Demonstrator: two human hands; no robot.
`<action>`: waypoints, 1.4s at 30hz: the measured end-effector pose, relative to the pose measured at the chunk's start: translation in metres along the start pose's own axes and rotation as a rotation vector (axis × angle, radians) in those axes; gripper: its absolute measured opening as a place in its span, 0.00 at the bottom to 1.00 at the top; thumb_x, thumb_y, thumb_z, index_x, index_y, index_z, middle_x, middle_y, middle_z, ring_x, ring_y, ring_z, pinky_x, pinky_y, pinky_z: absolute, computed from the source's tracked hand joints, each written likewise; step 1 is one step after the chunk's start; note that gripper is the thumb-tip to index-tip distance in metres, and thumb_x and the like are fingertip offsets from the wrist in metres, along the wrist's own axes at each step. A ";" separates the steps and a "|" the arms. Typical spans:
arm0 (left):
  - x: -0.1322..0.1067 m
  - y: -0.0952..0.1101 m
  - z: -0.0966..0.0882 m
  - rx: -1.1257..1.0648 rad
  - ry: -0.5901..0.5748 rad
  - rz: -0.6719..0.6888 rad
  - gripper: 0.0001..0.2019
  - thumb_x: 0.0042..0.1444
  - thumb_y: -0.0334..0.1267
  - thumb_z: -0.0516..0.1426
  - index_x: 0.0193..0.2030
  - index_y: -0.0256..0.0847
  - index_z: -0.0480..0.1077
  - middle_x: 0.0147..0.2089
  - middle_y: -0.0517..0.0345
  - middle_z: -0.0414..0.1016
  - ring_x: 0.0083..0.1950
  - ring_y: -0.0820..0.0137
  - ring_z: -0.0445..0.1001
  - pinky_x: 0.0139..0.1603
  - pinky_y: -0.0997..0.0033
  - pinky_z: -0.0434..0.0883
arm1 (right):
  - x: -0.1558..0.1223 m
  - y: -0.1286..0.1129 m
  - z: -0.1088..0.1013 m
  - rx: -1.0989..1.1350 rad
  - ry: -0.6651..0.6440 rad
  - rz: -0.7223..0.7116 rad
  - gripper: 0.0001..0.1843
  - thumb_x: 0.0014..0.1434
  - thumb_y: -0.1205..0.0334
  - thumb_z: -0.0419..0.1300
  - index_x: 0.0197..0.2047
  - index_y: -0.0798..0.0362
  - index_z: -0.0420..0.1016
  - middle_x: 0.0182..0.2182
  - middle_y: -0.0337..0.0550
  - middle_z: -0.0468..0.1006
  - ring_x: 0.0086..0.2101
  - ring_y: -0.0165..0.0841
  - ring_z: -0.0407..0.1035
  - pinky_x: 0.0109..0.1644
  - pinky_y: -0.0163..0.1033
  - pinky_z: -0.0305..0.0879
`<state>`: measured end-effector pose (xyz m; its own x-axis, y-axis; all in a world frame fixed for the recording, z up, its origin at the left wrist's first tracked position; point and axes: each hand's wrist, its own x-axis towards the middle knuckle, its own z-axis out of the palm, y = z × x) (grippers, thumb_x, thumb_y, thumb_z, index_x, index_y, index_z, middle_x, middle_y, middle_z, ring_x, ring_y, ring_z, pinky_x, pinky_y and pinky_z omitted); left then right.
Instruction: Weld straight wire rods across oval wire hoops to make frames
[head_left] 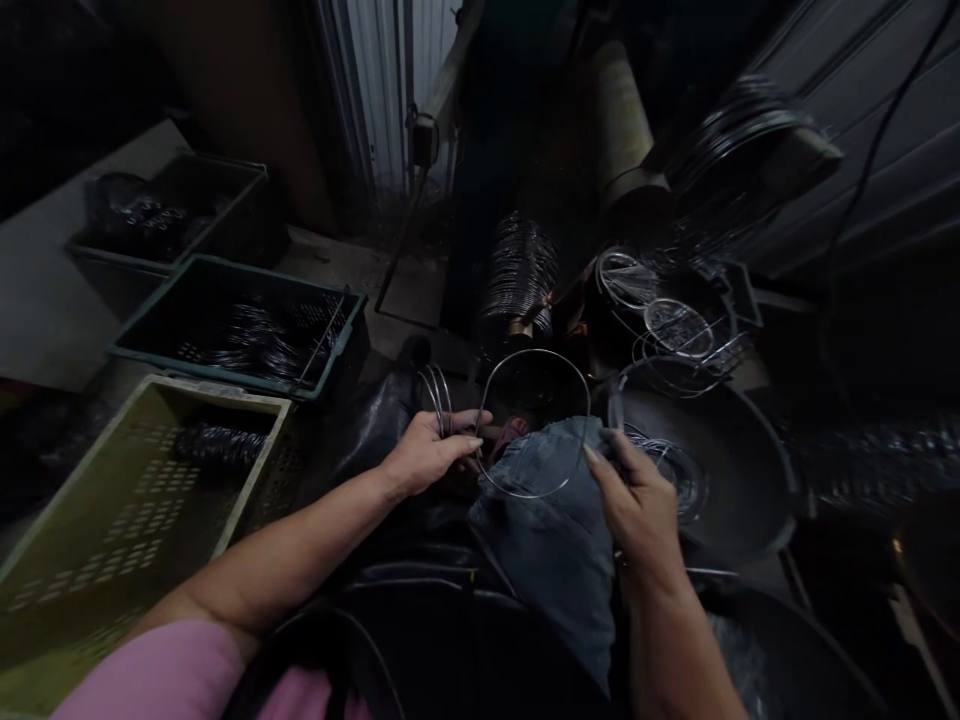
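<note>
In front of my lap a thin metal wire ring (561,489) stands upright, held between both hands. My left hand (431,450) pinches its left side with thumb and fingers. A few more wire rings (442,395) hang from the fingers of that same hand. On the ring's right side, my right hand (641,495) has its thumb and fingers closed on the wire. Behind the ring a blue-grey cloth (559,540) lies over my lap. Beyond it, a stack of wire rings (521,270) sits at a machine with a copper-coloured piece (531,318).
On the right a dark basin (742,470) contains wire rings (679,475). More wire pieces (679,325) are heaped behind it. Left of me stand a yellow crate (97,480) and a green crate (225,375), both with wire parts. A large wire coil (742,130) hangs upper right.
</note>
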<state>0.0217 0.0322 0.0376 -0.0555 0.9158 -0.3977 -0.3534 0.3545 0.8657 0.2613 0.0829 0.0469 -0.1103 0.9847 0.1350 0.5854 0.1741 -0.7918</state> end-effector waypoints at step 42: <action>0.008 0.024 -0.023 -0.179 0.143 0.154 0.24 0.40 0.27 0.59 0.49 0.34 0.70 0.23 0.66 0.64 0.21 0.77 0.68 0.23 0.76 0.64 | -0.018 -0.078 0.041 -0.312 -1.179 -0.528 0.27 0.49 0.81 0.48 0.49 0.52 0.71 0.35 0.43 0.72 0.33 0.32 0.67 0.37 0.32 0.61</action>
<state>-0.0083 0.0441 0.0480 -0.2480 0.9160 -0.3153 -0.4894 0.1625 0.8568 0.1848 0.0508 0.0819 -0.9131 0.2295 -0.3370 0.3980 0.6813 -0.6144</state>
